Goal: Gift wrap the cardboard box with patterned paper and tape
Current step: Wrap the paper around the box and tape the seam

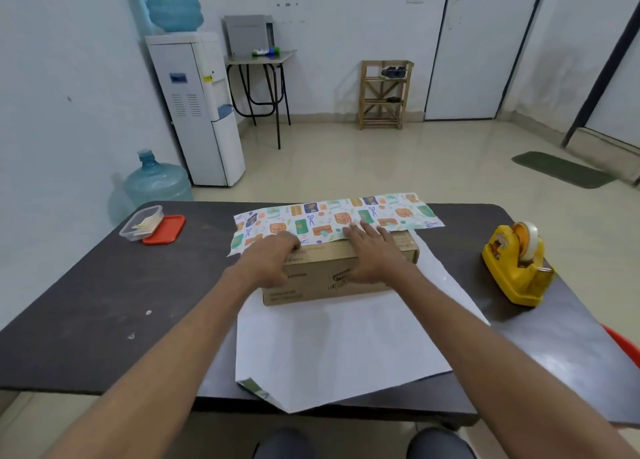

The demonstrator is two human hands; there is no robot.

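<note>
Bare left grip, bare right grip, bare forearms, dark grey trousers

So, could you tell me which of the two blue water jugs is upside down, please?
The upper jug, mounted on the white dispenser, is inverted, neck down; the lower jug stands upright on the floor beside it.

Dark table; patterned paper, tape dispenser, container, red lid.
</note>
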